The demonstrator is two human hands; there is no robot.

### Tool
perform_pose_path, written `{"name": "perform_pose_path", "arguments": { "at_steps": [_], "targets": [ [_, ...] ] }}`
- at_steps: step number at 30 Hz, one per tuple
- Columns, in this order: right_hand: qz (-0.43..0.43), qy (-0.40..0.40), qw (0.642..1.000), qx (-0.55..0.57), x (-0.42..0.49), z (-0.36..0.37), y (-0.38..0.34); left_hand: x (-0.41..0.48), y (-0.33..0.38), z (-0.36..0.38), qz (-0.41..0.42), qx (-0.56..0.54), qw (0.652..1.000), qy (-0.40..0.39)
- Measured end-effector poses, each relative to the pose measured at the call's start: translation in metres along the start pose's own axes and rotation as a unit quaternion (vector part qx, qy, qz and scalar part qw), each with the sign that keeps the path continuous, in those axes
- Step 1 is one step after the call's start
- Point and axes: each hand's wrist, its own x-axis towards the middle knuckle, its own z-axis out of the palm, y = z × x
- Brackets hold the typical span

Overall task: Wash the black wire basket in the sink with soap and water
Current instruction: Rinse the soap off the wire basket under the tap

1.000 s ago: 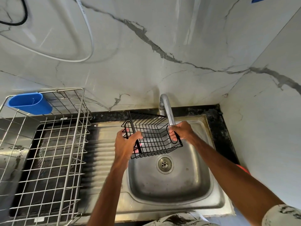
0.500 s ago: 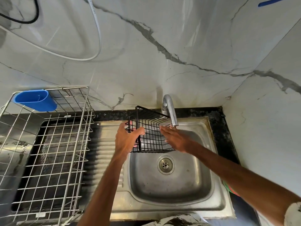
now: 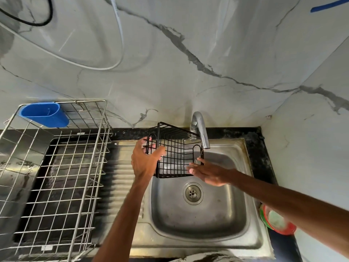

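The black wire basket (image 3: 174, 152) is tipped on its side above the back left of the steel sink (image 3: 234, 229), just left of the tap spout (image 3: 201, 129). My left hand (image 3: 144, 161) grips the basket's left end, thumb across the front wires. My right hand (image 3: 209, 173) lies flat with straight fingers, its fingertips at the basket's lower right corner. No water stream shows at the spout. The drain (image 3: 193, 193) sits below the basket.
A large steel dish rack (image 3: 56, 186) stands on the draining board at left, with a blue plastic cup (image 3: 44, 114) hung on its back corner. A green and red tub (image 3: 276, 221) sits on the dark counter right of the sink. Marble walls close the back and right.
My right hand let go of the basket's right handle and opened flat beside its lower corner. The basket turned up onto its side in my left hand.
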Motion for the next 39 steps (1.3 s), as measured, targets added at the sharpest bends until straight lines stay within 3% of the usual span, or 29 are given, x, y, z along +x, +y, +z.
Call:
{"name": "perform_pose_path", "arguments": {
  "at_steps": [2,4,7,9,13,15,18,20,23,26,29,33,35,37,39],
  "targets": [
    [-0.001,-0.025,1.000,0.003,-0.007,-0.006,-0.002,0.012,-0.014,0.002,-0.008,0.002,1.000,-0.005],
    [-0.021,-0.013,0.997,-0.075,-0.004,-0.016,0.005,0.019,-0.019,0.004,0.003,0.011,1.000,-0.016],
    [0.003,0.055,0.976,-0.212,0.011,-0.026,0.033,-0.001,0.017,-0.004,0.015,0.031,0.999,-0.026],
    [0.030,0.092,0.967,-0.236,0.018,-0.033,0.037,-0.011,0.030,-0.006,0.021,0.045,0.999,-0.021],
    [0.008,0.065,0.986,-0.154,0.015,-0.017,0.017,-0.021,0.030,-0.002,0.027,0.035,0.999,0.021],
    [0.018,0.032,0.999,0.028,0.004,0.001,0.004,-0.019,0.022,0.000,0.019,0.018,0.999,0.036],
    [0.067,0.033,0.975,0.209,-0.004,0.019,-0.003,-0.014,0.014,-0.001,0.012,0.004,0.999,0.029],
    [0.103,0.018,0.964,0.244,-0.006,0.010,-0.004,-0.017,0.016,0.000,0.016,0.009,1.000,0.017],
    [0.128,0.013,0.978,0.165,-0.010,-0.005,-0.003,-0.022,0.022,0.001,0.028,-0.008,0.999,0.039],
    [0.085,0.100,0.975,0.179,-0.008,-0.001,-0.006,-0.021,0.022,0.003,0.022,-0.038,0.995,0.086],
    [0.070,0.216,0.925,0.303,-0.004,0.015,-0.017,-0.023,0.025,0.003,-0.003,-0.048,0.993,0.109],
    [0.231,0.356,0.821,0.382,0.003,0.035,-0.035,-0.035,0.011,0.009,-0.005,-0.055,0.991,0.118],
    [0.284,0.322,0.749,0.504,0.015,0.039,-0.039,-0.048,0.003,0.013,0.002,-0.076,0.992,0.098],
    [0.272,0.261,0.635,0.674,0.031,0.041,-0.041,-0.058,-0.008,0.015,0.021,-0.086,0.993,0.075],
    [0.277,0.261,0.582,0.719,0.038,0.034,-0.043,-0.067,-0.017,0.018,0.043,-0.080,0.995,0.052]
  ]
}}
